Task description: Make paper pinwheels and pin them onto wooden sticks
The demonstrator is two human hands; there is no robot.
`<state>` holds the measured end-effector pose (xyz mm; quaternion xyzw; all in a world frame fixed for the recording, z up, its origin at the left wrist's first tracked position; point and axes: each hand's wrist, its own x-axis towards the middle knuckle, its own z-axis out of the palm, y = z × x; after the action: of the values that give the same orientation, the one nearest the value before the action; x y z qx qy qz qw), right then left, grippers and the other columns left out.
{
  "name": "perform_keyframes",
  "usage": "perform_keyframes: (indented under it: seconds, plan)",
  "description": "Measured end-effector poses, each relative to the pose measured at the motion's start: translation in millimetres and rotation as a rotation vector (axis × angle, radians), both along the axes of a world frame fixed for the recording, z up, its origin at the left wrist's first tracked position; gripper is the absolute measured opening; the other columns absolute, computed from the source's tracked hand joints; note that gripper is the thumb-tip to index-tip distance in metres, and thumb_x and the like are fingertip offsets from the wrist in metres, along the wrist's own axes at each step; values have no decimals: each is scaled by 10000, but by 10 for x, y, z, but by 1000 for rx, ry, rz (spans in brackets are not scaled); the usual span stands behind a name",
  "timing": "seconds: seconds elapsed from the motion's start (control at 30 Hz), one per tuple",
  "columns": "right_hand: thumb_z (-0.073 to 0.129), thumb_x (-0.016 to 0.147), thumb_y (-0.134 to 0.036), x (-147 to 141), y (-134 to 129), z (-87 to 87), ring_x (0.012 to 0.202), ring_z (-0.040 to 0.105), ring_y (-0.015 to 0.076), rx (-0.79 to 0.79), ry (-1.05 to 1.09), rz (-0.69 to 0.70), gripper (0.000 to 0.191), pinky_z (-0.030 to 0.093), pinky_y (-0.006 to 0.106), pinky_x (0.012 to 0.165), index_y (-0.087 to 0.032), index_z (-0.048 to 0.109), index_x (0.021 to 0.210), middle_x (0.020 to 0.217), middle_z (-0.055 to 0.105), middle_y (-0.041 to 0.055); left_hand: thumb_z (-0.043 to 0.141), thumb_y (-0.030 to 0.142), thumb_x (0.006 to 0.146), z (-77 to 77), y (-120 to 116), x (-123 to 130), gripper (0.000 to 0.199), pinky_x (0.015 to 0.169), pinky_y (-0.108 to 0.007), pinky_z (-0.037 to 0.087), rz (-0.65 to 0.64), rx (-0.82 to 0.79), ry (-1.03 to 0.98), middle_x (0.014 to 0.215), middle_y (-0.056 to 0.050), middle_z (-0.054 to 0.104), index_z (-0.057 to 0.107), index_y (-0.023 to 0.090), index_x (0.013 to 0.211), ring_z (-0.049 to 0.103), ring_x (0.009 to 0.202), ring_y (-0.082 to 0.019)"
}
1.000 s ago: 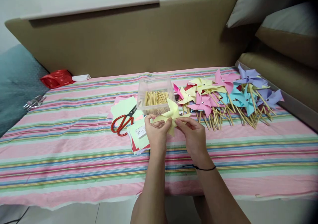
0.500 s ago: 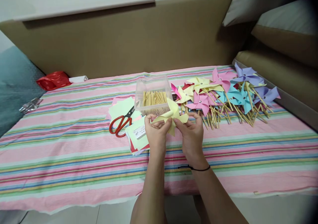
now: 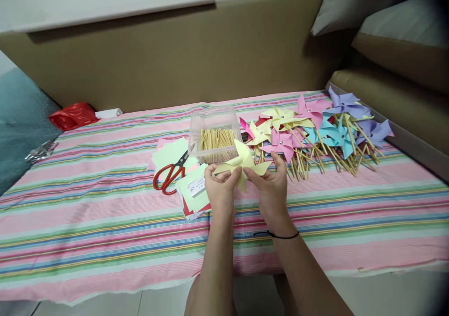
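A pale yellow paper pinwheel (image 3: 244, 158) is held up between both hands, its blades folded toward the middle. My left hand (image 3: 221, 187) pinches it from the left, thumb near the centre. From the other side my right hand (image 3: 272, 187) grips it, thumb pressed close to the centre and a finger raised behind a blade. No stick shows on this pinwheel. Just behind it stands a clear plastic box (image 3: 214, 119) of short wooden sticks (image 3: 216, 140). Red-handled scissors (image 3: 170, 173) lie to the left on sheets of coloured paper (image 3: 189, 183).
Finished pinwheels (image 3: 315, 129) on sticks are heaped at the right. A small white box (image 3: 197, 187) rests on the paper. At the far left are a red plastic bag (image 3: 74, 116), a white item (image 3: 108, 113) and a shiny silvery packet (image 3: 41, 151). A striped cloth (image 3: 115, 232) covers the surface.
The right-hand blade of the yellow pinwheel stretches out further, and my right fingers have lifted and opened slightly. My left hand keeps its pinch. The view has shifted a little.
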<state>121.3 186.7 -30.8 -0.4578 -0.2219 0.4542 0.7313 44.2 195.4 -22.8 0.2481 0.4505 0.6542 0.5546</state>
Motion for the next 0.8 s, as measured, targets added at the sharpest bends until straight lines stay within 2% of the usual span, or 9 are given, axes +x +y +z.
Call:
perform_keyframes:
  seconds: [0.3, 0.47, 0.67, 0.8]
  plan:
    - [832, 530, -248, 43, 5, -20, 635, 689, 218, -6, -32, 38, 966, 592, 426, 688, -197, 312, 1342, 715, 703, -6, 821, 217, 534, -14, 13, -22, 642, 531, -237, 494, 13, -27, 70, 604, 19, 666, 381, 198, 1002, 612, 502, -136]
    - [823, 510, -222, 47, 15, -5, 644, 685, 202, -4, -18, 28, 935, 592, 392, 685, -192, 346, 1314, 722, 698, -14, 822, 219, 535, -14, 7, -23, 614, 527, -223, 481, -11, -17, 93, 556, 48, 635, 373, 212, 954, 595, 473, -126]
    - [825, 490, -235, 85, 28, -3, 661, 675, 192, -44, -17, 45, 897, 583, 380, 692, -198, 377, 1266, 763, 695, -11, 814, 223, 565, 9, 7, -53, 598, 541, -210, 474, -111, 11, 114, 539, 51, 629, 381, 212, 978, 580, 466, -109]
    - [838, 483, -274, 193, 35, -25, 652, 665, 192, -97, -48, 127, 892, 574, 393, 695, -214, 380, 1246, 759, 682, -22, 811, 245, 585, 15, 15, -141, 631, 604, -226, 489, -230, -11, 120, 635, 22, 669, 403, 207, 1066, 622, 543, -117]
